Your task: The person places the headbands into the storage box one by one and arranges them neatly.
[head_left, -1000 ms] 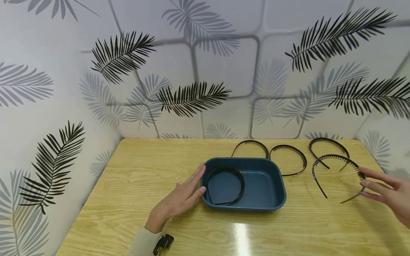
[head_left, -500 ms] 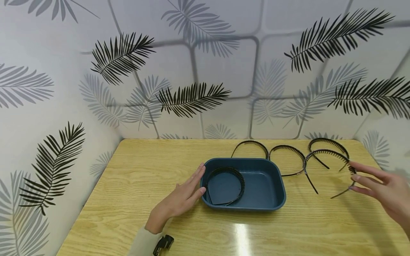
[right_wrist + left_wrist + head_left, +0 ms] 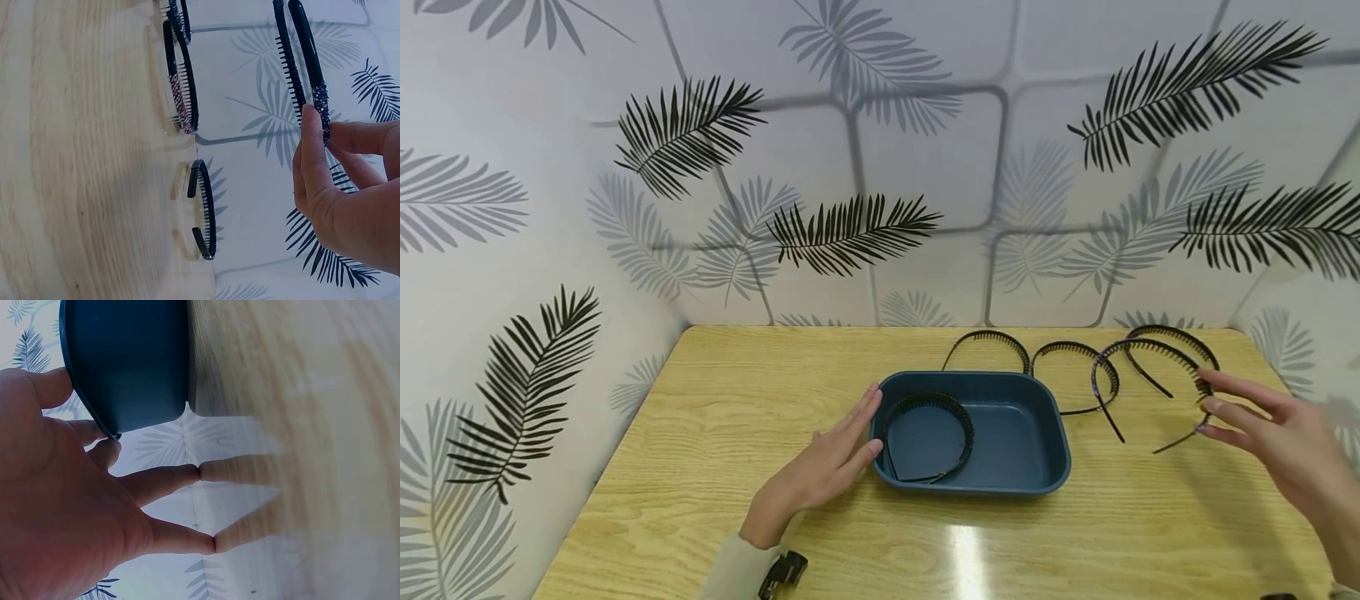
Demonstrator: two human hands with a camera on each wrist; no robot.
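My right hand [image 3: 1273, 433] pinches a black toothed headband [image 3: 1157, 346] between thumb and fingers, held above the right side of the table. Glittery bits show on its side in the right wrist view, where the hand [image 3: 350, 187] grips one flank of the hoop. My left hand [image 3: 820, 467] rests against the left end of a blue rectangular bin [image 3: 1022, 442], thumb and fingers extended. In the left wrist view two of its fingertips touch the glossy tabletop beside the bin [image 3: 125, 369]. Inside the bin, on its left side, lies a dark toothed headband [image 3: 967, 425]; whether others are stacked there, I cannot tell.
Behind the bin lies one headband [image 3: 992, 335], partly hidden by the rim. Another headband [image 3: 1075, 346] sits at the bin's back right corner, and a third headband [image 3: 1180, 332] near the table's back right. A leaf-patterned wall [image 3: 925, 292] closes off the wooden table [image 3: 737, 375].
My right hand has carried its headband leftward and slightly away from me, so the hoop now overlaps the headband behind the bin's right corner in view. The left hand and bin have stayed put.
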